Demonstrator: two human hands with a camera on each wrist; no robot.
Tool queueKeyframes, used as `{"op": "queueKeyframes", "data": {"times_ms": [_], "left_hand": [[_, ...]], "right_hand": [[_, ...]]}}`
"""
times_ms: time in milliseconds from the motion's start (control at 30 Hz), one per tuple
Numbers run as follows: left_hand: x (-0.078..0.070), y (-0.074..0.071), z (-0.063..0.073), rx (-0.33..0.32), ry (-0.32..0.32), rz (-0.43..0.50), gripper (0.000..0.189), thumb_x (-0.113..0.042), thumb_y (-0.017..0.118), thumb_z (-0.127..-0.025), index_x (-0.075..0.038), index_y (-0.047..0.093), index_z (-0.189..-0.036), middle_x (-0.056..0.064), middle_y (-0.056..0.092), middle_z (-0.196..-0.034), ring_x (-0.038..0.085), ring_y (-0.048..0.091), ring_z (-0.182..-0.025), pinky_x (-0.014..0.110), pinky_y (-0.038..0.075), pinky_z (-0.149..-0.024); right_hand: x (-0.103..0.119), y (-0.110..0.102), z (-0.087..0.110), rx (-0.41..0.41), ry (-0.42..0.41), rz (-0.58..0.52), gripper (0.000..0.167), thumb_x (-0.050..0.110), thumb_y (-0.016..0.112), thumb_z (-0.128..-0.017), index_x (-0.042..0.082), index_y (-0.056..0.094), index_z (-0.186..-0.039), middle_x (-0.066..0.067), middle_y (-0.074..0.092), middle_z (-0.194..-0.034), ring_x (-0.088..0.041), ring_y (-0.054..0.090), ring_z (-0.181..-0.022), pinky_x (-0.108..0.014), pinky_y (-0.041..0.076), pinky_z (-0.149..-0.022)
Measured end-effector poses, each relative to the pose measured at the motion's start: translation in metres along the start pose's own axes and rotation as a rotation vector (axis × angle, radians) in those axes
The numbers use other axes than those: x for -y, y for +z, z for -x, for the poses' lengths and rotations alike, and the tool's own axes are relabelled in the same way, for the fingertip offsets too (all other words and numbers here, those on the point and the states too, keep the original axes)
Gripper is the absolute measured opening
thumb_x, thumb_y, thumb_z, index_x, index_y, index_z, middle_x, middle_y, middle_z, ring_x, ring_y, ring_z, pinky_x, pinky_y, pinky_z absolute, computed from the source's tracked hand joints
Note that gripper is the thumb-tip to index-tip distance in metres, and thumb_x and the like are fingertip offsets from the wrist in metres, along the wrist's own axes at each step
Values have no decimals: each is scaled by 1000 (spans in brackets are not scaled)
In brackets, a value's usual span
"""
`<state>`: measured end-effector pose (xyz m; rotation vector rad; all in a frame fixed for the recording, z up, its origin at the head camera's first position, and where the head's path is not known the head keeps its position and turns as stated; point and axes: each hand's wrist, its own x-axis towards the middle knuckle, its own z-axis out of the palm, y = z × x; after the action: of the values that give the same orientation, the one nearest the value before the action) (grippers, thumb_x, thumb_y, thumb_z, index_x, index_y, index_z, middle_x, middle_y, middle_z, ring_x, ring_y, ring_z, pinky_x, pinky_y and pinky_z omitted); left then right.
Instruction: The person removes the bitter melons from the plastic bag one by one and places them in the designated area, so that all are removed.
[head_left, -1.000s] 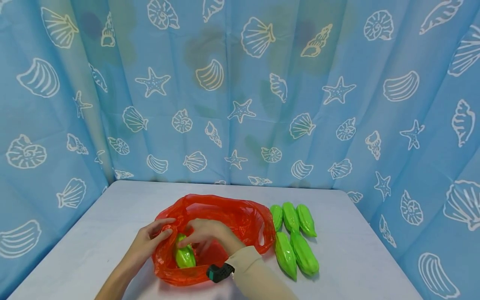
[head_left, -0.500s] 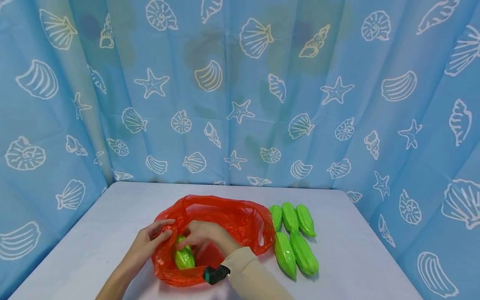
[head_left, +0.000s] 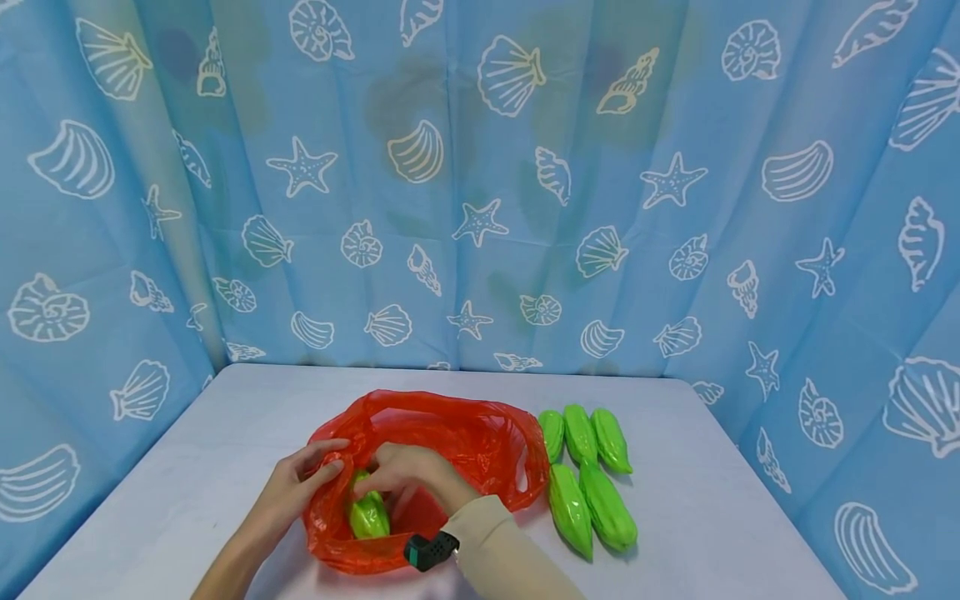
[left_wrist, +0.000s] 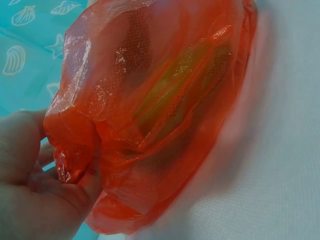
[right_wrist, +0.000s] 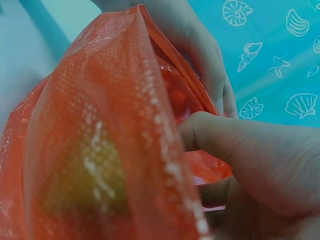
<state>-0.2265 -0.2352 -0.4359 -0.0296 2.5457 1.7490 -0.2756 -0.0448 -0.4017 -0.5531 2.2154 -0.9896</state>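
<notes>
A red plastic bag (head_left: 480, 437) lies with its mouth spread wide in the head view. My left hand (head_left: 300, 479) pinches the bag's left rim between thumb and fingers. Inside the bag's left end is a shiny green, ridged, gourd-like piece (head_left: 369, 518). My right hand (head_left: 408, 471) reaches into the bag and grips this piece near its upper end; most of the fingers are hidden behind it. In the left wrist view the green piece (left_wrist: 167, 92) shows through the red film (left_wrist: 115, 75). The right wrist view shows my right thumb (right_wrist: 200, 127) past the bag's rim.
Right of the bag, several similar green pieces (head_left: 607, 508) lie in two rows on the white table (head_left: 697, 517). A blue curtain (head_left: 480, 275) with shell prints hangs behind the table and at both sides. A dark band (head_left: 431, 550) sits on my right wrist.
Over the last second my right hand has shifted only slightly at the green piece. My left hand keeps its hold on the rim, and the bag and other green pieces stay put.
</notes>
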Motion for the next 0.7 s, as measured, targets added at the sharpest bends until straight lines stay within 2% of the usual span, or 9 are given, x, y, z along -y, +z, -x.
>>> {"op": "queueKeyframes", "data": {"times_ms": [500, 700], "left_hand": [[2, 1, -1, -15, -7, 1, 52, -37, 66, -93, -18, 54, -140, 16, 48, -148, 35, 50, -131, 37, 57, -94], [2, 1, -1, -14, -4, 11, 50, -34, 66, -93, -18, 54, -139, 16, 50, -146, 32, 53, -128, 35, 58, -92]], "right_hand": [[-4, -1, 3, -45, 26, 49, 18, 29, 71, -86, 11, 67, -86, -3, 68, -78, -23, 67, -70, -37, 62, -67], [-6, -4, 5, -55, 21, 47, 19, 29, 71, -85, 11, 66, -87, -3, 68, -79, -22, 67, -70, -37, 62, -67]]}}
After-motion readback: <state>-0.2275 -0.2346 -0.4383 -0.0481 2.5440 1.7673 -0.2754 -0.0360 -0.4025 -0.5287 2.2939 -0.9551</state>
